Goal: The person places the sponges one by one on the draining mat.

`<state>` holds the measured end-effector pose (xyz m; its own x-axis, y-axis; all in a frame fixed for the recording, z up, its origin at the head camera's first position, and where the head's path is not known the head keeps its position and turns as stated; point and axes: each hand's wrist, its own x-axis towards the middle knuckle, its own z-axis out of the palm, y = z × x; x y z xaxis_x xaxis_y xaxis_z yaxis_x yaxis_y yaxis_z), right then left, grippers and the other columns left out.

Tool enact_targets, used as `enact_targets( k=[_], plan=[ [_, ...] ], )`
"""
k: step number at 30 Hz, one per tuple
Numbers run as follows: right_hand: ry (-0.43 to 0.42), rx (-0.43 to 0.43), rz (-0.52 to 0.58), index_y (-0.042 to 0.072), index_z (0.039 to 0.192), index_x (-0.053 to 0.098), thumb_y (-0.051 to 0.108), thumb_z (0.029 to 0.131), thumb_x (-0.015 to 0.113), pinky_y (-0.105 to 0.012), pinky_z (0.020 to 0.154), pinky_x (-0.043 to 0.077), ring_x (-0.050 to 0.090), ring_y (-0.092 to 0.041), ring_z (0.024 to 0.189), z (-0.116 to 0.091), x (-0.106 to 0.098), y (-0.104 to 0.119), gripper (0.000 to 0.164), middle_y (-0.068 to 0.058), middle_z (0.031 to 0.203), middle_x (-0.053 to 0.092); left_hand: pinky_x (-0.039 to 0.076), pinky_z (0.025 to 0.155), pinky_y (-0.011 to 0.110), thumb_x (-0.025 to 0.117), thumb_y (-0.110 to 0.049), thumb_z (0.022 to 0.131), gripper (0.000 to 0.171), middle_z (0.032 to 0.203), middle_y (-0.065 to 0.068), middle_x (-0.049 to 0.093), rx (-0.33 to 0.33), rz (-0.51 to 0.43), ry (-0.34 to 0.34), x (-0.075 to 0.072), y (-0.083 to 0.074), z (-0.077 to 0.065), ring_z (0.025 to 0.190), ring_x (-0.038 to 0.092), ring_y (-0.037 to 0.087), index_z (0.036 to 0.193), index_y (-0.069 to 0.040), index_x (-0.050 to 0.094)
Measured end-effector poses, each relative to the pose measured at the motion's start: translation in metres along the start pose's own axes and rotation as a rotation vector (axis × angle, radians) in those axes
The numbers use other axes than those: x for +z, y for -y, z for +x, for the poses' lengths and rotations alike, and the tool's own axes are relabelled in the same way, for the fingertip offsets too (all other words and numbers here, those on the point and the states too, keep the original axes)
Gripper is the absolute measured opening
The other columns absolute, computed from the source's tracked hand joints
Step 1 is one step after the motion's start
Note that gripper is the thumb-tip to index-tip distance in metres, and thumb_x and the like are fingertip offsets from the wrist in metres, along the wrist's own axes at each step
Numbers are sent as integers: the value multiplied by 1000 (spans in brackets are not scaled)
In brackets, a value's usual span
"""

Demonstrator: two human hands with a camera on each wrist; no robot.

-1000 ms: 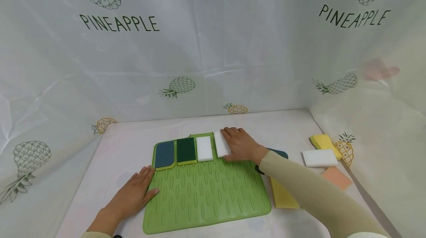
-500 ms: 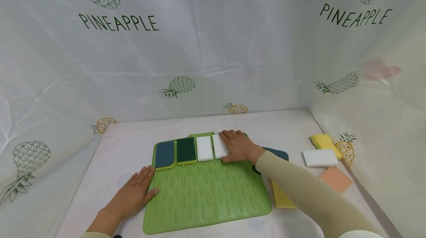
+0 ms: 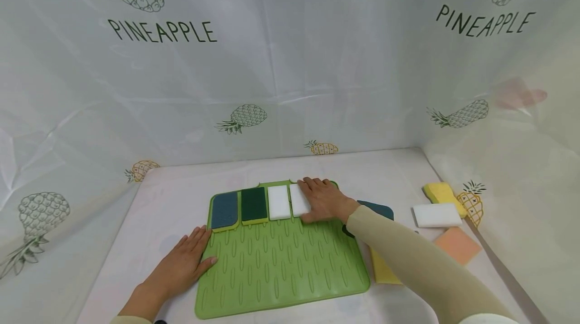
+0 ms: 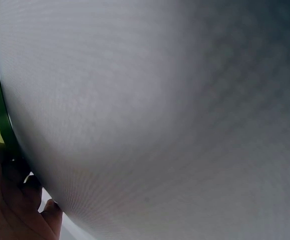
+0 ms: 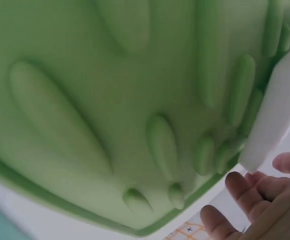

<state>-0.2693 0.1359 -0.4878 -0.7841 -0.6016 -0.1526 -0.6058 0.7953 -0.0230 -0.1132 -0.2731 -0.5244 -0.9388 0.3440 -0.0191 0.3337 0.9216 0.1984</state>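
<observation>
A ridged green mat (image 3: 281, 268) lies on the table with a row of sponges along its far edge: one with a blue-grey top (image 3: 224, 210), one with a dark green top (image 3: 254, 205) and a white sponge (image 3: 278, 202). At the row's right end my right hand (image 3: 323, 199) grips a second white sponge (image 3: 299, 200), fingers at its far end and thumb near its close end. The hand hides that sponge's right part. In the right wrist view the fingertips are close to the sponge's end (image 5: 274, 110). My left hand (image 3: 181, 263) rests with straight fingers along the mat's left edge.
Right of the mat, partly under the right sleeve, lie a blue-topped sponge (image 3: 378, 209) and a yellow one (image 3: 384, 268). Further right are a yellow sponge (image 3: 441, 194), a white block (image 3: 437, 215) and a peach square (image 3: 457, 245). Pineapple-print sheeting (image 3: 317, 72) stands behind.
My right hand has shifted the white sponge slightly left and toward me, squaring it beside the other white one. From half a second ago it is nearly still. The left hand has stayed put.
</observation>
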Motion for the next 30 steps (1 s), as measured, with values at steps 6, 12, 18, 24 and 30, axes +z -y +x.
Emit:
enact_targets(
  k=[6,12,18,24,30],
  plan=[
    [-61,-11,-53,3,166,29,73,91,62,-58,117,42,43,-38,151,-13,-14,-10,107,-18,168,37,35,123,63,60,-50,106,78,165,25,40,0,-4,-4,1,-1,-2,154,37,45,160,3,40],
    [-221,-39,-132,1,160,41,65,95,67,-59,113,46,51,-38,143,-42,-32,-39,95,-18,160,49,35,123,63,60,-49,106,78,165,26,40,10,0,-13,1,0,-2,154,37,45,160,4,40],
    [-257,-37,-206,0,155,47,63,90,74,-60,108,49,56,-40,136,-78,-27,-59,95,-19,152,55,34,124,63,59,-50,106,79,166,25,38,6,-2,8,2,1,0,155,36,44,161,3,39],
    [-213,-53,-229,-1,154,49,65,87,76,-59,106,51,58,-38,134,-104,-6,-67,98,-19,150,57,35,123,63,60,-50,106,79,165,25,40,12,1,0,1,0,-1,154,37,44,160,4,40],
    [-234,-2,-254,-3,150,52,56,88,79,-59,103,52,59,-38,131,-108,8,-82,90,-20,147,58,35,123,64,60,-50,106,79,165,25,40,8,-3,-2,1,0,-1,155,36,44,160,4,40]
  ],
)
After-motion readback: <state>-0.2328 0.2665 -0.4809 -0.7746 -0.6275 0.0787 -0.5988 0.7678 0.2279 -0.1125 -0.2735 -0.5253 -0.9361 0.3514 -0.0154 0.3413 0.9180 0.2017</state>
